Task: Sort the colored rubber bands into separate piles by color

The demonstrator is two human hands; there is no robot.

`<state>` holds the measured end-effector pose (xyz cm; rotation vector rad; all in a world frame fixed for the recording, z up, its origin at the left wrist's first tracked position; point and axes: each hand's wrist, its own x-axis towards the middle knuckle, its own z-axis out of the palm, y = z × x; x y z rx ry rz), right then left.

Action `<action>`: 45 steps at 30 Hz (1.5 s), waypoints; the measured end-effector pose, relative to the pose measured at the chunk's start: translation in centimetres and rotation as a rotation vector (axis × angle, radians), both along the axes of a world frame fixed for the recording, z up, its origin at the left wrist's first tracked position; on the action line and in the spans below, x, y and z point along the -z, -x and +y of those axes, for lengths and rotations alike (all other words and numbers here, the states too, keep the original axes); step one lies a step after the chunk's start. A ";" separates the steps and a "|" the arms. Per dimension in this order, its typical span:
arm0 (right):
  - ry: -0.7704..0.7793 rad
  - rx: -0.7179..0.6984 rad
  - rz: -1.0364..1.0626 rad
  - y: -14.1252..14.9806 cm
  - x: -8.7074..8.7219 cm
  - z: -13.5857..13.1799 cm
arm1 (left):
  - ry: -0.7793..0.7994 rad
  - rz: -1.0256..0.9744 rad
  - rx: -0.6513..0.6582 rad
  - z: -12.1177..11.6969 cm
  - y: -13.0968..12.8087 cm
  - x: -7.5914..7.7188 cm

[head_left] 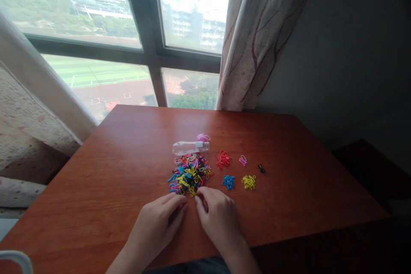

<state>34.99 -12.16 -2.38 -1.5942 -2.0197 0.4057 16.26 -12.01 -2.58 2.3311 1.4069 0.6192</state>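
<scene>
A mixed pile of small coloured elastic bands point(190, 174) lies on the reddish wooden table point(122, 171). My left hand point(159, 222) and my right hand point(215, 213) rest on the table just below the pile, fingers curled and pinched at its near edge. What the fingertips hold is too small to make out. To the right of the pile lie small sorted groups: red bands point(223, 159), pink bands point(243, 160), a black band point(261, 168), blue bands point(228, 182) and yellow bands point(248, 182).
A small clear plastic bottle point(190, 147) lies on its side behind the pile, with a pink lid point(203, 137) beside it. A window point(128, 51) and a patterned curtain point(257, 38) stand beyond the table's far edge. A dark wall is on the right.
</scene>
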 end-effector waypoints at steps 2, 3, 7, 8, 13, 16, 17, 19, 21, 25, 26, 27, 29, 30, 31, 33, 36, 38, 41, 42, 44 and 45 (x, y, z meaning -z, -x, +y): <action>0.013 0.004 -0.004 0.0 0.0 0.0 | 0.005 0.009 -0.002 0.0 0.0 0.0; 0.019 0.005 -0.006 0.0 -0.1 0.1 | 0.005 0.011 -0.003 0.0 0.0 0.0; 0.012 -0.004 0.015 0.1 0.0 0.0 | -0.005 0.003 0.001 -0.1 0.1 -0.1; 0.004 -0.006 0.028 0.1 0.1 0.0 | -0.006 0.002 0.001 -0.1 0.1 -0.1; -0.006 0.039 0.114 -1.4 0.6 -0.7 | -0.026 0.008 -0.012 -0.1 0.1 -0.2; -0.010 0.146 0.152 -4.0 1.0 -1.1 | -0.041 0.020 -0.007 -0.2 0.0 -0.2; -0.014 0.195 0.157 -5.2 1.1 -1.2 | -0.049 0.026 -0.006 -0.2 -0.1 -0.2; -0.034 0.297 0.147 -7.6 1.3 -1.3 | -0.068 0.038 -0.008 -0.2 -0.2 -0.2; -0.073 0.388 0.112 -9.9 1.5 -1.3 | -0.082 0.047 -0.009 -0.2 -0.2 -0.2; -0.087 0.489 0.028 -12.8 1.8 -1.2 | -0.095 0.062 -0.007 -0.2 -0.3 -0.2; -0.080 0.496 0.019 -13.1 1.9 -1.2 | -0.096 0.068 -0.005 -0.2 -0.3 -0.2; -0.077 0.501 0.015 -13.3 1.9 -1.2 | -0.098 0.074 -0.004 -0.2 -0.3 -0.1; -0.073 0.500 0.022 -13.3 2.0 -1.2 | -0.100 0.087 -0.001 -0.1 -0.3 -0.1; -0.074 0.499 0.031 -13.2 2.0 -1.3 | -0.104 0.092 0.000 -0.1 -0.3 -0.1; -0.077 0.499 0.041 -13.0 2.0 -1.3 | -0.110 0.097 0.000 -0.1 -0.3 -0.1; -0.085 0.497 0.066 -12.5 1.8 -1.3 | -0.123 0.102 0.000 -0.2 -0.3 -0.1; -0.100 0.457 0.119 -11.0 1.5 -1.3 | -0.144 0.105 -0.002 -0.2 -0.3 -0.2; -0.097 0.401 0.152 -9.5 1.4 -1.3 | -0.161 0.107 -0.006 -0.2 -0.4 -0.2; -0.082 0.285 0.165 -6.9 1.2 -1.2 | -0.166 0.107 -0.012 -0.2 -0.3 -0.3; -0.076 0.237 0.157 -6.0 1.2 -1.1 | -0.162 0.106 -0.016 -0.2 -0.3 -0.3; -0.061 0.136 0.124 -4.6 1.0 -0.8 | -0.152 0.107 -0.030 -0.1 -0.4 -0.4; -0.052 0.093 0.103 -4.1 0.9 -0.7 | -0.154 0.106 -0.042 -0.1 -0.6 -0.4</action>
